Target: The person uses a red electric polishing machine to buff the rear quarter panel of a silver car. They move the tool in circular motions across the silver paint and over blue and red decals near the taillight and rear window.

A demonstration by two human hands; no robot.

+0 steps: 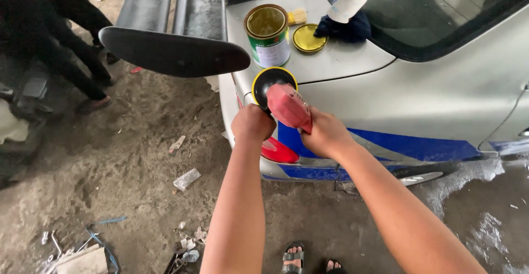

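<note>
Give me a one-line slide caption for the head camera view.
Both hands, left hand and right hand, press a red polisher against a silver car.

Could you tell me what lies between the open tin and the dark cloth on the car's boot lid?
In the head view, the tin's round yellow lid lies flat between the tin and the cloth; a small brush sits just behind.

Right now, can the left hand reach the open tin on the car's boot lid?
Probably yes: the open tin stands just beyond the polisher with nothing between, but the left hand grips the polisher's side.
</note>
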